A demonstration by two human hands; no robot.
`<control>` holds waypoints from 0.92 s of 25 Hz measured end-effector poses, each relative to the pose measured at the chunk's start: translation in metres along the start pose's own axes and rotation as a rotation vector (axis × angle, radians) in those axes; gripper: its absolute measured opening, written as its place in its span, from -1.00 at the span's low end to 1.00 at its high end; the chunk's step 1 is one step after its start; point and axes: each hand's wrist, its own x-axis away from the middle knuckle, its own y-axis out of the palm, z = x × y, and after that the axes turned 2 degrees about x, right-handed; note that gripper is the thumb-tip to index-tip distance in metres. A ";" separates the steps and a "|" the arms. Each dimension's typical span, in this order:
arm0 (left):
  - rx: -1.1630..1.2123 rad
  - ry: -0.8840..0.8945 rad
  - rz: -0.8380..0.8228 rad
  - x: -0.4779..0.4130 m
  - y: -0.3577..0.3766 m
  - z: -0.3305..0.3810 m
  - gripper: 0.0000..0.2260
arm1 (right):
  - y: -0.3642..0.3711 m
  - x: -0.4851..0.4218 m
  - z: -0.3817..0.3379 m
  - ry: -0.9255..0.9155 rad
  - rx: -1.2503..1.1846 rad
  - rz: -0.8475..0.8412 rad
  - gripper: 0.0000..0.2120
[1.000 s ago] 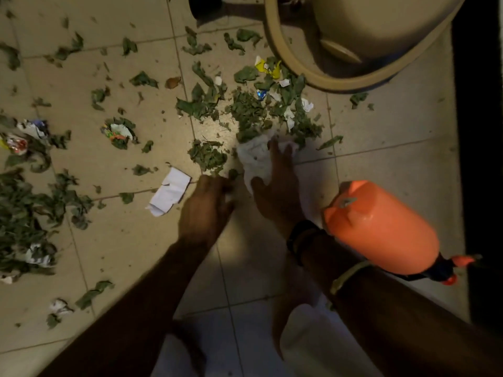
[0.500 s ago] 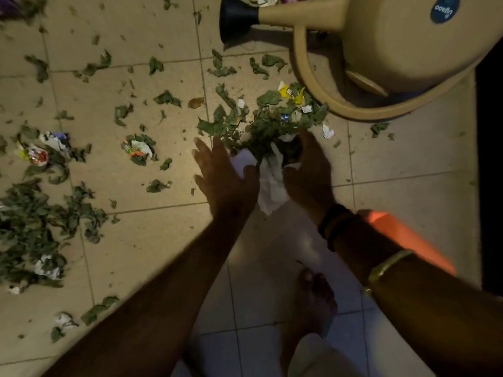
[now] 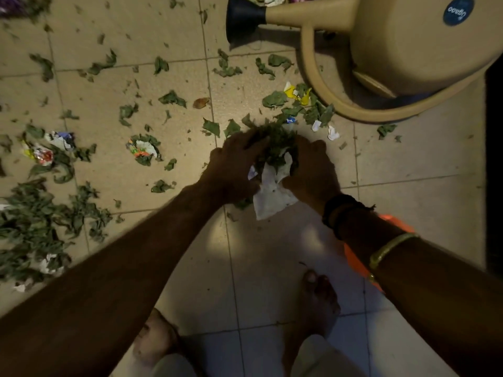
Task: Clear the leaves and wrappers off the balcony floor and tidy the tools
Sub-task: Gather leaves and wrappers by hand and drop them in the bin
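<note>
Early yet: both hands, left hand (image 3: 231, 161) and right hand (image 3: 310, 164), curl their fingers round one clump of leaves (image 3: 275, 142) on paper (image 3: 272, 197); litter (image 3: 40, 227) elsewhere remains; watering can (image 3: 402, 44) untidied.

Seen from above, a left hand (image 3: 234, 161) and right hand (image 3: 313, 170) cup a clump of green leaves (image 3: 275, 144) and white paper (image 3: 272, 194) at the frame's centre. Leaves and wrappers (image 3: 40, 155) litter the tiled floor (image 3: 109, 164) at left. A beige watering can (image 3: 402, 47) lies at upper right.
</note>
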 end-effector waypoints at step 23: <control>1.843 -0.890 0.324 0.104 0.001 0.094 -0.69 | -0.060 0.127 -0.084 -0.140 -0.388 -0.336 -0.58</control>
